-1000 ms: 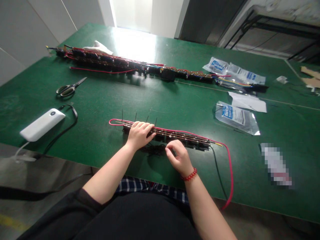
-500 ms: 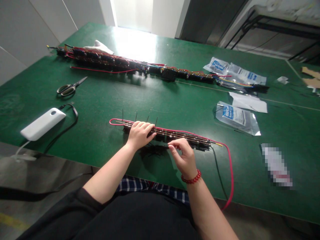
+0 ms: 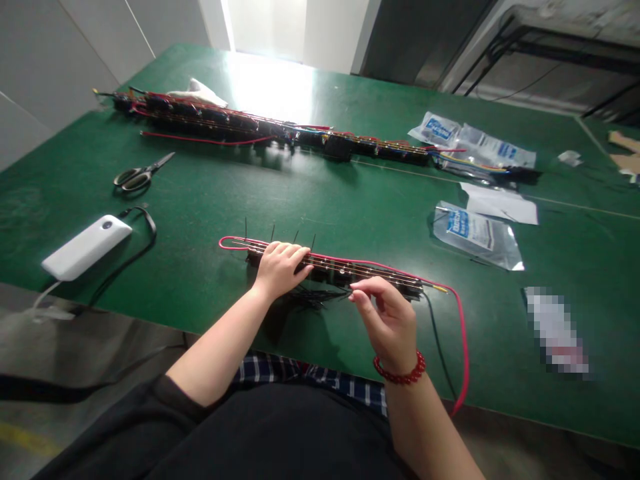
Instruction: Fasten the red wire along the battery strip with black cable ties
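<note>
A black strip-like assembly [image 3: 370, 273] with thin metallic lines along its top lies in front of me. A red cable [image 3: 464, 347] runs along it, loops at its left end and hangs over the table's front edge at right. My left hand [image 3: 281, 268] rests over the left half of the strip, fingers wrapped on it. Several thin black ties stand up along its far side. My right hand [image 3: 385, 313], wearing a red bead bracelet, pinches the end of a thin black tie near the strip's front side. A pile of black ties [image 3: 315, 298] lies between the hands.
On the green table [image 3: 225, 180], a longer wired assembly [image 3: 225, 123] stretches across the back. Scissors [image 3: 137, 177] and a white power bank [image 3: 87, 248] with cables lie left. Clear plastic bags [image 3: 475, 233] and white paper [image 3: 505, 203] are at right.
My right hand has moved right and slightly down, away from the pile of black ties, with its fingers still pinched. My left hand has stayed on the strip.
</note>
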Available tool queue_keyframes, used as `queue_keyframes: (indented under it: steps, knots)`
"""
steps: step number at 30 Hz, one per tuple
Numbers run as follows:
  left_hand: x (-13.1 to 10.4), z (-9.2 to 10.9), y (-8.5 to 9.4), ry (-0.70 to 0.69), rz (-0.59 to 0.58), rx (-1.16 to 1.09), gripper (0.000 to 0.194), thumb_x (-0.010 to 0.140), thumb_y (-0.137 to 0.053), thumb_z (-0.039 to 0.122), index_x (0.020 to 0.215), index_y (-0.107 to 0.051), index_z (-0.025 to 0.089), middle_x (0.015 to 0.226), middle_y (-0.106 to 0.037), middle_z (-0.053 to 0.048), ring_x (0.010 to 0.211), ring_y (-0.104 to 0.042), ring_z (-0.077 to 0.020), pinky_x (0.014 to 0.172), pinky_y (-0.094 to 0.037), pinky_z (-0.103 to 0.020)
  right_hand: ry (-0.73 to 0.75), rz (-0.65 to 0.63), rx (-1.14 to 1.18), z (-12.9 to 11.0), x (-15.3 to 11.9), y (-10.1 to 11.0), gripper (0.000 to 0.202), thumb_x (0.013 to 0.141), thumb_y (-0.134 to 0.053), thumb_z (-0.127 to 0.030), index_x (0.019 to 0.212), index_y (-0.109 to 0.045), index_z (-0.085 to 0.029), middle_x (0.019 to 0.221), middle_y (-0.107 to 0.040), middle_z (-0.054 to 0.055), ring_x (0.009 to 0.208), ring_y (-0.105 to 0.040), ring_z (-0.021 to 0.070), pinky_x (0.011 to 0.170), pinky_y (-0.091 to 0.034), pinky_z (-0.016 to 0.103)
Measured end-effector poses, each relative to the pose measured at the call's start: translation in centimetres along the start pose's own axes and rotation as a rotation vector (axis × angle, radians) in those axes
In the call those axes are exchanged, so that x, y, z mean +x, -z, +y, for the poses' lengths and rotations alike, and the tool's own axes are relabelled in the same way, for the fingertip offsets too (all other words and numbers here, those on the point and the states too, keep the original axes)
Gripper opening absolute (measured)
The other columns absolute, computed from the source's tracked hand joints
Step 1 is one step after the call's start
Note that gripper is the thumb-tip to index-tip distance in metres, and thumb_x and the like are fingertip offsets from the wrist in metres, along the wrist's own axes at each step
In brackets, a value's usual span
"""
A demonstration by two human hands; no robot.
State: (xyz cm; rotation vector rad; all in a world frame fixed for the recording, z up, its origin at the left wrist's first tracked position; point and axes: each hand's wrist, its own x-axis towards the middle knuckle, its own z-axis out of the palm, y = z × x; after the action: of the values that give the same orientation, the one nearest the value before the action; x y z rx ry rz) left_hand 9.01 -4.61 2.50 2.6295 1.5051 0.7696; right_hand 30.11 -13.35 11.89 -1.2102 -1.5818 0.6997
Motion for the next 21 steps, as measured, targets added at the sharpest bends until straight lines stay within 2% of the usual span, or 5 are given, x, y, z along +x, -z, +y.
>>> queue_keyframes:
  steps: [12,21]
  knots:
    - [-0.1,-0.2,-0.2,0.002,0.0,-0.007,0.037,0.09,-0.054,0.045,0.116,-0.065,0.022,0.111,-0.071,-0.007,0.099,-0.062,-0.025,0.094,-0.041,-0.043,-0.001,0.056,-0.083,1.3,-0.1,-0.1,0.008,0.086,-0.067,-0.025,0.094,-0.067,-0.024,0.089,-0.07,0.002,0.08,-0.065,0.0161,0.073,-0.055,0.032]
    - [-0.1,-0.1,-0.1,0.011,-0.017,-0.02,0.036,0.09,-0.055,0.045,0.117,-0.065,0.023,0.111,-0.07,-0.008,0.1,-0.062,-0.0259,0.095,-0.041,-0.044,0.002,0.044,-0.151,2.1,-0.1,-0.2,0.007,0.087,-0.066,-0.029,0.091,-0.067,-0.024,0.086,-0.07,0.003,0.073,-0.062,0.0157,0.07,-0.054,0.033]
